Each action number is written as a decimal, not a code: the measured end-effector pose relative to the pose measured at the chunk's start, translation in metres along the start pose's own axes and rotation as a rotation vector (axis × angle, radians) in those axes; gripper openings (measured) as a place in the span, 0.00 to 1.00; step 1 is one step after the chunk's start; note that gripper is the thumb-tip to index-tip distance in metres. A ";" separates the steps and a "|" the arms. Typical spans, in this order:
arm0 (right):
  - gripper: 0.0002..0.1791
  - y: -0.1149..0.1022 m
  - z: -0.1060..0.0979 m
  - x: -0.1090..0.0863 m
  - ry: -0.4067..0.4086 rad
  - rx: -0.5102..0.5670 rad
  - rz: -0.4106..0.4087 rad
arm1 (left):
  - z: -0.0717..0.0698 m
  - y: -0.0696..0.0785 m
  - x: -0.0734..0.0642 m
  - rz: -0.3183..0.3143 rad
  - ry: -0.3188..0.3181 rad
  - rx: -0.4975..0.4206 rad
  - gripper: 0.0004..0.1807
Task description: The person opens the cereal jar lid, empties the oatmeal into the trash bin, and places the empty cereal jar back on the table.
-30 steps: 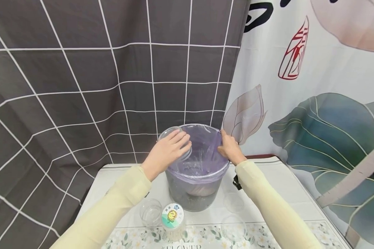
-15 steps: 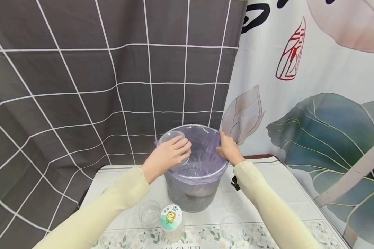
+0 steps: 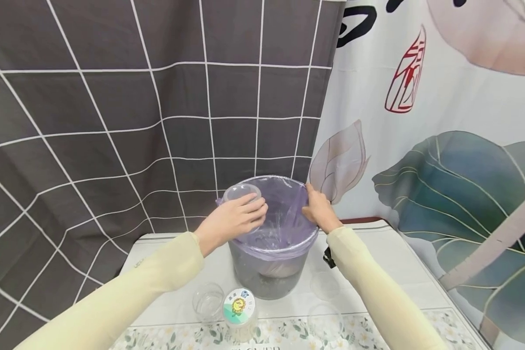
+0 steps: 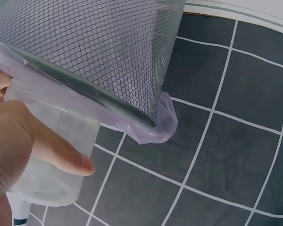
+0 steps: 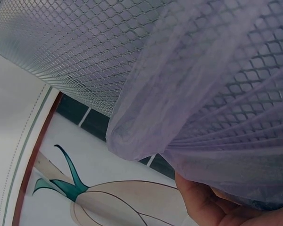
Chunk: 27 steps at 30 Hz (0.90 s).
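A mesh wastebasket (image 3: 262, 277) lined with a purple garbage bag (image 3: 284, 214) stands on the table. My left hand (image 3: 240, 216) grips a clear plastic cup (image 3: 241, 189) at the basket's left rim. In the left wrist view, the thumb lies along the wall of the cup (image 4: 61, 183), close beside the bag's folded edge. On the opposite side, my right hand (image 3: 319, 208) pinches the bag at the rim. Gathered folds of the garbage bag (image 5: 151, 113) run to those fingers in the right wrist view.
In front of the basket stand a clear cup (image 3: 208, 302) and a container with a printed lid (image 3: 238, 306). Two clear discs, one a round lid (image 3: 325, 285), lie to the right. A dark grid curtain (image 3: 179, 121) hangs behind the table (image 3: 166, 243).
The cup in my left hand has tipped more upright and risen slightly at the basket's left rim. My right hand keeps its hold on the bag. The head view has shifted slightly.
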State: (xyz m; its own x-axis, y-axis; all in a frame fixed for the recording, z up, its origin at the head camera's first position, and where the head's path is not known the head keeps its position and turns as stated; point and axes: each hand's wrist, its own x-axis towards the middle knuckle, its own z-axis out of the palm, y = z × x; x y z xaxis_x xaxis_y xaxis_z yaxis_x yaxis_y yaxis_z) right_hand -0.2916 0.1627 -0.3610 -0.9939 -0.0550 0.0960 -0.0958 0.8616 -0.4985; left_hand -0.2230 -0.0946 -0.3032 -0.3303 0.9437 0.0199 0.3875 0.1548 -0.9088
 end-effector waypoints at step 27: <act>0.41 0.000 0.000 0.000 0.017 0.013 -0.001 | 0.002 0.000 0.001 0.028 0.017 0.085 0.23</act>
State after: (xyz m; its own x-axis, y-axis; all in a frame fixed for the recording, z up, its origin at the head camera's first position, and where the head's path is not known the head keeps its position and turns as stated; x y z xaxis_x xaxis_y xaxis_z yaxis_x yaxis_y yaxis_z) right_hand -0.2912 0.1624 -0.3609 -0.9927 -0.0473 0.1111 -0.0978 0.8547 -0.5099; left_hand -0.2251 -0.0944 -0.3044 -0.3057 0.9521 0.0006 0.3215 0.1039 -0.9412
